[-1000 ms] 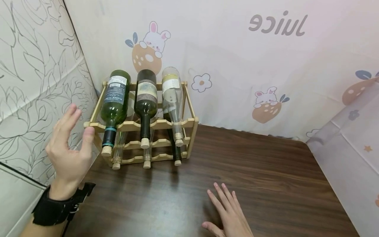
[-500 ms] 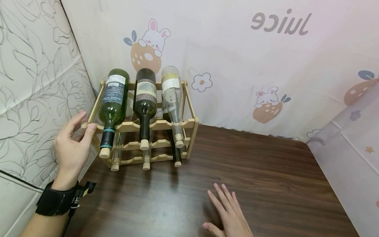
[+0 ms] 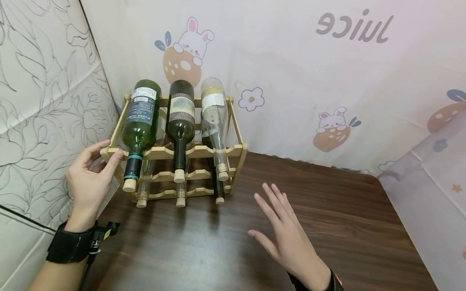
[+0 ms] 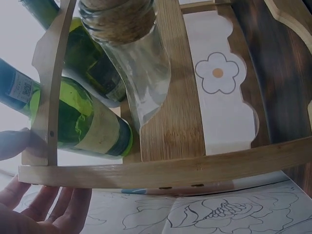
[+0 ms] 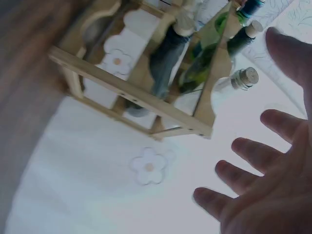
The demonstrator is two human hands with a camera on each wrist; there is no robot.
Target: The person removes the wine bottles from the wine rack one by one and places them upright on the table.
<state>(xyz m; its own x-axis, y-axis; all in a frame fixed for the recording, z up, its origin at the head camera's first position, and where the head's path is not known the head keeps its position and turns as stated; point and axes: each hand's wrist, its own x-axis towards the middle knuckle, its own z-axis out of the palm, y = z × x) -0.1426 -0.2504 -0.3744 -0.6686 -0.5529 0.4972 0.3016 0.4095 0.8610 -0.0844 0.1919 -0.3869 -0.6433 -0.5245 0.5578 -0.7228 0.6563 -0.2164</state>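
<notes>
A wooden wine rack stands at the back left of the table. Its top row bears a green bottle, a dark bottle and a clear bottle, all corked, necks toward me. My left hand grips the rack's upper front left corner. In the left wrist view the thumb lies at the rail and the other fingers curl against the side bar. My right hand, fingers spread and holding nothing, is over the table, right of the rack and apart from it.
Corked bottle necks stick out lower in the rack, their bodies mostly hidden. The brown wooden table extends to the right. A printed curtain hangs behind, and a flower-patterned one stands close to the rack's left side.
My left hand has come in to the rack's left corner and taken hold of it. My right hand has risen and moved forward from lower down. The head view has shifted slightly.
</notes>
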